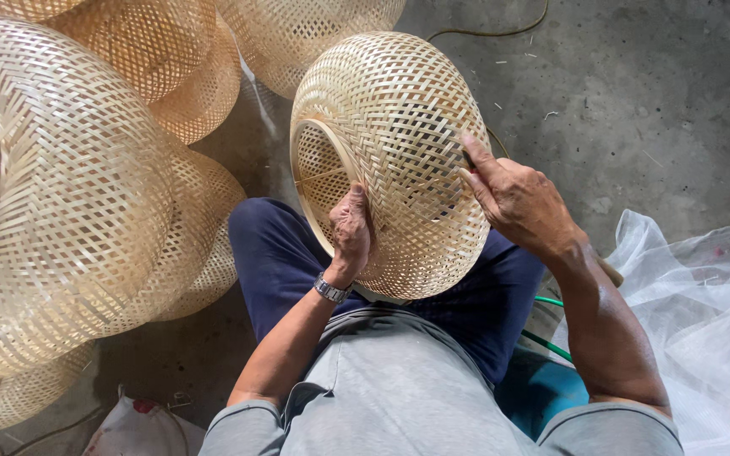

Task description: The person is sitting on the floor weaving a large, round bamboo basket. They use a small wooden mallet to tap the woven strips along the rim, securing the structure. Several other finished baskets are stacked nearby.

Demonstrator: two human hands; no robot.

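- Bamboo strip, pale and tightly woven, makes up the round lampshade (399, 160) resting on the lap, above the dark blue trousers (280, 253), its ringed opening turned to my left.
- I judge the step in hand to be finishing work on the weave: steadying the shade and working at one spot on its outer wall, not moving it anywhere.
- My left hand (352, 232) wraps the rim at the lower edge of the opening, fingers curled over the ring, palm against the weave; a metal wristwatch (330, 289) sits on that wrist.
- My right hand (513, 198) presses on the shade's right flank, forefinger and thumb pinched around a small dark thing at the weave; I cannot tell what it is.
- Pose: left forearm comes up the middle, wrist bent inward; right elbow is out wide, forearm angling in, wrist cocked down.
- The next move, as I judge it, calls for a firm hold at the rim while the right fingertips work with fine pressure, so no strip lifts or snaps.
- Finished woven shades (69, 194) are heaped just beside my left knee; a white mesh sack (703, 312) lies to the right on the concrete floor (635, 93).
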